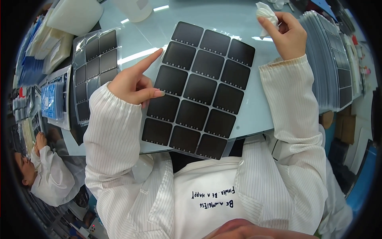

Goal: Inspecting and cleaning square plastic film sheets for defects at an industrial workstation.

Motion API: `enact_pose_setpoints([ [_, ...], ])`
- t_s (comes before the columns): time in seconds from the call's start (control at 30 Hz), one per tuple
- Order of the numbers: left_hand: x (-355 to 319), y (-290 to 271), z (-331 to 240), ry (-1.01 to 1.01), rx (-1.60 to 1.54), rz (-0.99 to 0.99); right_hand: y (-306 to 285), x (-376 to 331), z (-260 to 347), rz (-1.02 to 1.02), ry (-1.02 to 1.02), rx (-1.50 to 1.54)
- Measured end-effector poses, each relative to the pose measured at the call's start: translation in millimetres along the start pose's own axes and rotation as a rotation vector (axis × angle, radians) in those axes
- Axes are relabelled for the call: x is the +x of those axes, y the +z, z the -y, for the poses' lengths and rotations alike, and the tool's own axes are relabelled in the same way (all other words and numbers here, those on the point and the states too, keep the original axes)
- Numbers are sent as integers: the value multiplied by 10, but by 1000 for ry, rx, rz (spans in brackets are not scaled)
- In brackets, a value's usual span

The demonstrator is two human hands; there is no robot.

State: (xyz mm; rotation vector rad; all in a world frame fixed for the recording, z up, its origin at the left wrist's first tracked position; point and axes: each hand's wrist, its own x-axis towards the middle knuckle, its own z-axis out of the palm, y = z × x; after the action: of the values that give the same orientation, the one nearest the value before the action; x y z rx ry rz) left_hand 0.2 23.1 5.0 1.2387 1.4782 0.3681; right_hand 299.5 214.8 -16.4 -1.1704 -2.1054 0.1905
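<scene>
A large sheet of glossy black rounded-corner panels (200, 89), set in a grid with thin pale gaps, lies slightly turned on the glass-topped table in front of me. Along its left edge is my left hand (137, 81). Its index finger points out at the upper left side and the thumb rests by a panel edge, with the other fingers curled and nothing visible in them. Beyond the sheet's upper right corner, my right hand (288, 34) pinches a crumpled white wipe (266, 16), raised over the table.
A tall stack of clear-sleeved panel sheets (330, 59) stands at the right. Another dark panel sheet (93, 61) lies at the left, near blue packs (53, 101) and pale foam-like stacks (73, 16). A translucent container (134, 8) sits far back. Someone (51, 175) works at lower left.
</scene>
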Motion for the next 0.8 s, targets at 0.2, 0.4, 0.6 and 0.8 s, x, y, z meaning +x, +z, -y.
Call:
enact_pose_setpoints([
  [0.2,10,14,-6,-14,4,-19,177,-361,446,268,-280,330],
  [0.4,-10,13,-37,-16,-3,-26,121,-221,234,264,-128,66],
  [0.6,-17,11,7,-13,-12,-29,76,-484,555,402,-236,220],
  [0.8,-14,11,-16,-2,12,-34,-11,-338,190,261,-22,58],
])
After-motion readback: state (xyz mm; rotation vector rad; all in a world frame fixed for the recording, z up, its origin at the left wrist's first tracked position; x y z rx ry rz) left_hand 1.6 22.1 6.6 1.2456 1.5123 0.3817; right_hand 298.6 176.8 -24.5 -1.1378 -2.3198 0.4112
